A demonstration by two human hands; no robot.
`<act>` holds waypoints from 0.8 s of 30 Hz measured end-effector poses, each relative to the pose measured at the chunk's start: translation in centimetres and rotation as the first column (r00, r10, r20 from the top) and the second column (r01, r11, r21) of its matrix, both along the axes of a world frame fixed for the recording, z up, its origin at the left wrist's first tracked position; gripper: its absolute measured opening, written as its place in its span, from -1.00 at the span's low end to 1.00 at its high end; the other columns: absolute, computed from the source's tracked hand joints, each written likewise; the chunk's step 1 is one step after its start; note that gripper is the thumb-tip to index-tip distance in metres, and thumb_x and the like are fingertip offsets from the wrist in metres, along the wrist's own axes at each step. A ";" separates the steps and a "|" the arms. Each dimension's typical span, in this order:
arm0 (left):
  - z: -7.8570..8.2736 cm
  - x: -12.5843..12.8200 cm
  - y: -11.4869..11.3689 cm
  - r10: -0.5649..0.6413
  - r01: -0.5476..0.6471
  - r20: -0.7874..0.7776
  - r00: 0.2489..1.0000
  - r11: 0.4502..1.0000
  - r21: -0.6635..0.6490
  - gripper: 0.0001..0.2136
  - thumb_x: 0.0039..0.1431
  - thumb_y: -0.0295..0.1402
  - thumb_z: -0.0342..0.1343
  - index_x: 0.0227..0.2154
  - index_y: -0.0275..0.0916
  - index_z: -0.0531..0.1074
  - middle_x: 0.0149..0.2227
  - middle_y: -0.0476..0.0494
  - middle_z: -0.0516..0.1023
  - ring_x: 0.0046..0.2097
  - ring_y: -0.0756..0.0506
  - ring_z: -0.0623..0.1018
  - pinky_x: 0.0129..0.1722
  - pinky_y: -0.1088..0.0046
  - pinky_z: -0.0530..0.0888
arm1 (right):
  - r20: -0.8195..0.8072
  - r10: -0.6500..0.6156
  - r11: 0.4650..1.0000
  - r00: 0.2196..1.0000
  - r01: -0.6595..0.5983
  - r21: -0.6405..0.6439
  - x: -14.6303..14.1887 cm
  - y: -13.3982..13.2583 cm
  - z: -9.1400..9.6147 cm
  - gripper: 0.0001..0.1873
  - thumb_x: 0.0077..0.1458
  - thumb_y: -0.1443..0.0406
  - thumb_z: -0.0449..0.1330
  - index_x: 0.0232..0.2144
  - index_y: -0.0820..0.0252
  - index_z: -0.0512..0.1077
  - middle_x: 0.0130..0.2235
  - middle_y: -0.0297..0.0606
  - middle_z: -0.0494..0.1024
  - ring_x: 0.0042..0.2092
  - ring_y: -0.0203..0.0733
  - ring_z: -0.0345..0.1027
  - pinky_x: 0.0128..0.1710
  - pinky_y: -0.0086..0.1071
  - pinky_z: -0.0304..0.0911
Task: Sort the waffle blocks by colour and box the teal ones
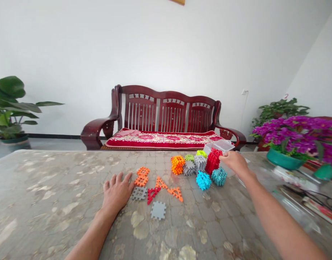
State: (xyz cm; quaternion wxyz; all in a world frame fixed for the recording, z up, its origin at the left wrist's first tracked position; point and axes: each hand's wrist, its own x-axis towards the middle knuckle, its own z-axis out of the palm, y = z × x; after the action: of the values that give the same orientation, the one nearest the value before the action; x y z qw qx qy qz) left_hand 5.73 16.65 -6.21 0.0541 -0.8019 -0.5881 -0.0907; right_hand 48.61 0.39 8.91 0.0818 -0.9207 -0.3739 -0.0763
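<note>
My left hand (117, 189) lies flat on the table, fingers spread, beside loose interlocking building tiles. Nearest to it are two orange square tiles (141, 181) and a grey windowed tile (139, 193). A red triangle tile (153, 195), two orange triangle tiles (175, 193) and a solid grey square tile (158, 210) lie further right. My right hand (234, 162) has its fingers closed at the right edge of a red stack of tiles (214, 160); its fingertips are partly hidden. Around that stack stand orange (177, 165), grey (200, 163), blue (203, 180) and teal stacks (219, 176).
Behind the red stack is a clear plastic box (222, 145). Purple flowers in a green pot (285, 159) stand at the right, with plastic bags (296, 209) and cables in front. A wooden bench (166, 112) stands beyond the patterned table (60, 202).
</note>
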 end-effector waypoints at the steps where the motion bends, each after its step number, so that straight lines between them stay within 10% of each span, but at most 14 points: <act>1: 0.0 0.0 0.0 0.001 -0.001 -0.005 1.000 1.000 -0.001 -0.53 0.35 -0.10 -0.17 0.24 -0.02 0.32 0.28 -0.28 0.32 0.27 -0.31 0.28 0.19 0.04 0.20 | -0.012 -0.008 1.000 1.000 0.008 -0.013 -0.1 0.1 0.2 -0.68 0.03 0.17 0.08 -0.50 0.15 0.59 -0.50 -0.17 0.55 -0.40 -0.13 0.44 -0.44 -0.38 0.03; 17: -0.3 -0.1 0.3 0.002 -0.002 0.041 0.999 1.000 -0.010 -0.53 0.32 -0.10 -0.14 0.22 -0.02 0.34 0.28 -0.29 0.33 0.28 -0.31 0.26 0.20 0.01 0.18 | 0.102 -0.059 0.994 0.993 0.049 0.097 -1.8 -0.4 0.6 -0.62 0.18 0.05 0.09 -0.19 0.06 0.62 -0.21 -0.07 0.66 -0.19 0.03 0.52 -0.34 -0.31 0.19; 24: 0.0 0.0 0.0 0.000 0.001 0.026 1.000 1.000 -0.003 -0.54 0.33 -0.10 -0.14 0.22 -0.03 0.35 0.27 -0.29 0.34 0.27 -0.31 0.27 0.18 0.03 0.20 | -0.069 0.389 0.887 0.919 -0.353 0.298 -10.4 0.2 -3.0 -0.80 0.14 0.20 0.15 -0.37 0.06 0.57 -0.35 -0.35 0.65 -0.30 -0.23 0.49 -0.35 -0.44 0.14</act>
State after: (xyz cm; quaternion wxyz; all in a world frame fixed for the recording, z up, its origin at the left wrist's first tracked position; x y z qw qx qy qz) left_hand 5.71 16.64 -6.22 0.0451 -0.8008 -0.5887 -0.1003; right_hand 38.25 0.57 5.86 0.2476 -0.8142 -0.5225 -0.0527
